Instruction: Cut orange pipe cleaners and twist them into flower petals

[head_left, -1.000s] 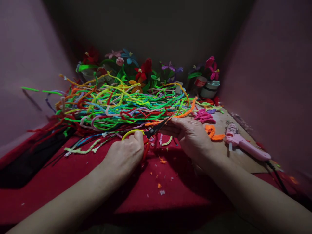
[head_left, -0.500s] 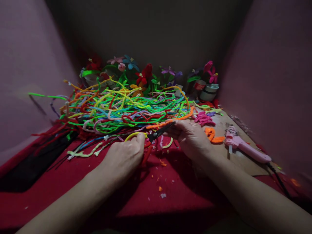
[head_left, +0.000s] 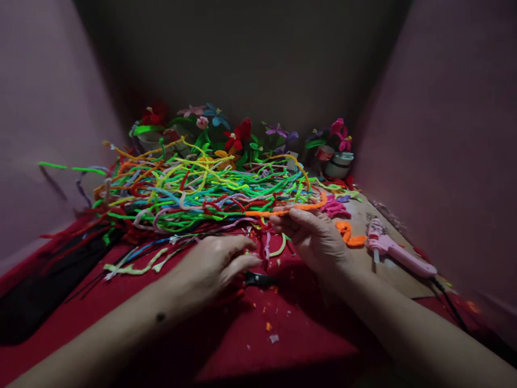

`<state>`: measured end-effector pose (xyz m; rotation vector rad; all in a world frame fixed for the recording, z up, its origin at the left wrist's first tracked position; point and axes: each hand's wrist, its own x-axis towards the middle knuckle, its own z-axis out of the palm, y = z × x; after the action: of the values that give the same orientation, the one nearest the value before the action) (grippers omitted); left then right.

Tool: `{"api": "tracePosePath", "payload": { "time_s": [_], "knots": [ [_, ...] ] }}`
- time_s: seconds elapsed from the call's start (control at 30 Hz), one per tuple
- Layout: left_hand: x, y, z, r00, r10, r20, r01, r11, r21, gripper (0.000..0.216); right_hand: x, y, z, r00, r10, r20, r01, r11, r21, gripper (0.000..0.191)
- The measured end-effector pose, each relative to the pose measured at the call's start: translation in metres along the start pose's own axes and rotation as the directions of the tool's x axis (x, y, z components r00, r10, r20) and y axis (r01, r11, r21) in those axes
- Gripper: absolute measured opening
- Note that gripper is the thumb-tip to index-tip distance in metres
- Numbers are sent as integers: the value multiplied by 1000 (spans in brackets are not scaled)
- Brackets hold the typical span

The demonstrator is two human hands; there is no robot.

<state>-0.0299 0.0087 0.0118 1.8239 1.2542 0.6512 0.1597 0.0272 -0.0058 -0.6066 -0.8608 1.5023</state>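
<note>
Between the thumb and fingers of my right hand (head_left: 313,234) is an orange pipe cleaner (head_left: 309,205), its far end bent upward to the right and its other end pointing left. My left hand (head_left: 220,261) is empty, thumb and fingers apart, just above the cloth. Close by its fingertips lie the scissors (head_left: 260,279) on the red cloth; their dark blades show, while the handles are hidden beneath the left hand. Behind both hands spreads a large tangled heap of coloured pipe cleaners (head_left: 202,186).
A pink glue gun (head_left: 399,253) rests on a board (head_left: 363,275) at the right, its cord trailing off. An orange bent piece (head_left: 349,234) and pink pieces (head_left: 335,206) lie nearby. Fuzzy flowers (head_left: 238,134) stand along the back. Small scraps (head_left: 274,338) dot the red cloth (head_left: 307,334).
My left hand has let go of the scissors, which now lie on the cloth, and its fingers have opened. The right hand keeps the orange pipe cleaner. The view has shifted slightly.
</note>
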Motion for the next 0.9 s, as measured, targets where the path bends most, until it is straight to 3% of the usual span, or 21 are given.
{"api": "tracePosePath", "payload": {
  "time_s": [0.07, 0.1, 0.2, 0.3, 0.47, 0.63, 0.8, 0.9],
  "knots": [
    [5, 8, 14, 973, -120, 198, 191, 899, -394, 35, -4, 3, 3, 1000, -10, 0, 10, 999, -40, 5],
    [8, 11, 20, 965, -131, 228, 237, 805, -544, 38, -5, 4, 5, 1000, -25, 5, 25, 997, -71, 5],
    [16, 13, 32, 983, -139, 124, 180, 538, -824, 34, -8, 8, 8, 997, -67, 47, 73, 988, -133, 6],
    [21, 9, 33, 989, -138, 55, 107, 405, -908, 23, -6, 9, 6, 996, -35, 77, 43, 994, -102, 3],
    [24, 2, 20, 983, -177, 42, 103, 352, -930, 16, 2, 8, -2, 999, 36, 15, -35, 998, -44, 16],
    [31, -3, 8, 984, -177, -26, 47, 395, -918, 17, 9, 11, -9, 992, 125, -27, -121, 985, 120, 15],
    [36, -5, -6, 907, -384, -171, -8, 392, -920, 29, 15, 7, -15, 983, 170, -72, -155, 973, 172, 17],
    [39, -10, -19, 876, -416, -245, -71, 391, -918, 33, 18, 5, -18, 978, 180, -106, -156, 967, 202, 17]
  ]
}}
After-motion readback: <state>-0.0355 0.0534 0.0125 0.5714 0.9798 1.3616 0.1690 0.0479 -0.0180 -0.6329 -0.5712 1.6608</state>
